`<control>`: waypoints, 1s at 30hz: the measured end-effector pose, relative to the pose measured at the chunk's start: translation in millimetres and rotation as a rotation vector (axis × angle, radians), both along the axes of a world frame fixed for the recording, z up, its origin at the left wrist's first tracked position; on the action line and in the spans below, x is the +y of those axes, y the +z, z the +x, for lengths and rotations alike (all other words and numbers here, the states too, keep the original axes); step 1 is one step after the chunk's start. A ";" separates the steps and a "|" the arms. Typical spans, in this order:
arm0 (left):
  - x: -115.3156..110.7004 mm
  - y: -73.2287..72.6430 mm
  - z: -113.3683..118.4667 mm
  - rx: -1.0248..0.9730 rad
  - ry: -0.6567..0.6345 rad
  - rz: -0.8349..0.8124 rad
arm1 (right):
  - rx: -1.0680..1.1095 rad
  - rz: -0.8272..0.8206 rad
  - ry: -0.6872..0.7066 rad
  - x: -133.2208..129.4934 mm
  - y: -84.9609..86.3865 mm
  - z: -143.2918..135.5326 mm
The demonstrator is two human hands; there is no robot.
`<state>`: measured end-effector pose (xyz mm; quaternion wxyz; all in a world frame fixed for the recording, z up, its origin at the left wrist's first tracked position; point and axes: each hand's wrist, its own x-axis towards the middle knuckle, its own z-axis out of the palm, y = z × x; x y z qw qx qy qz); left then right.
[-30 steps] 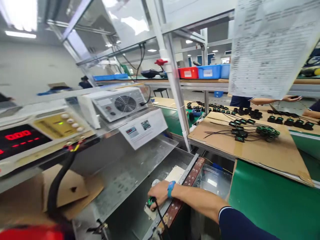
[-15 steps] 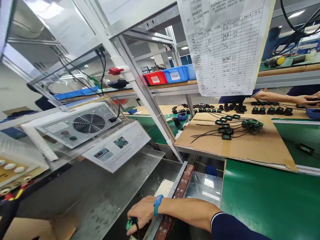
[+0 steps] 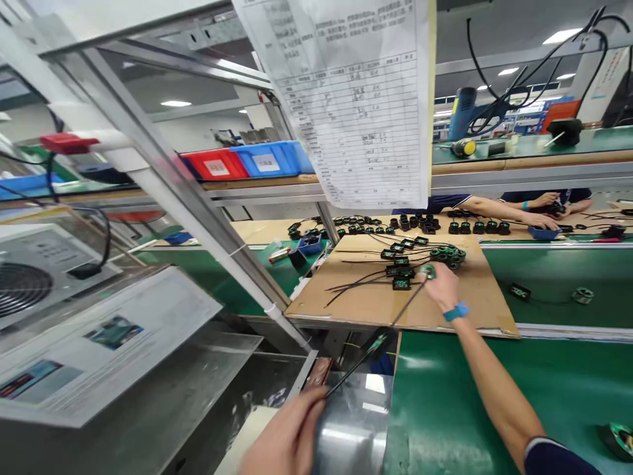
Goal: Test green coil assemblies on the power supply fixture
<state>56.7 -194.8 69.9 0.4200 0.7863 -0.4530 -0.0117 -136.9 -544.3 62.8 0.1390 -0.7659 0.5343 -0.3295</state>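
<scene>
My right hand point(image 3: 444, 289) grips a round green circuit board point(image 3: 428, 271) over the cardboard point(image 3: 366, 305); my left hand point(image 3: 283, 437) pinches its black cable point(image 3: 347, 375).

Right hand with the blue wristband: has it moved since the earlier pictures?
Yes. Against the brown strip, the right hand has moved rightward and farther forward, now over the cardboard sheet.
</scene>
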 end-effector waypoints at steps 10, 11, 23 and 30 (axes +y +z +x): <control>-254.5 -49.5 27.2 -0.406 -0.379 0.298 | 0.110 0.215 -0.328 -102.3 -75.8 -88.5; -265.0 -53.0 31.0 -0.432 -0.365 0.300 | 0.115 0.212 -0.313 -112.8 -76.4 -85.7; -247.2 -103.9 47.2 -0.381 -0.235 0.107 | 0.133 0.346 -0.783 -148.9 -74.5 -282.3; -150.1 -117.6 24.7 -0.139 -0.147 0.020 | -0.044 0.319 -0.866 -100.0 -69.2 -307.0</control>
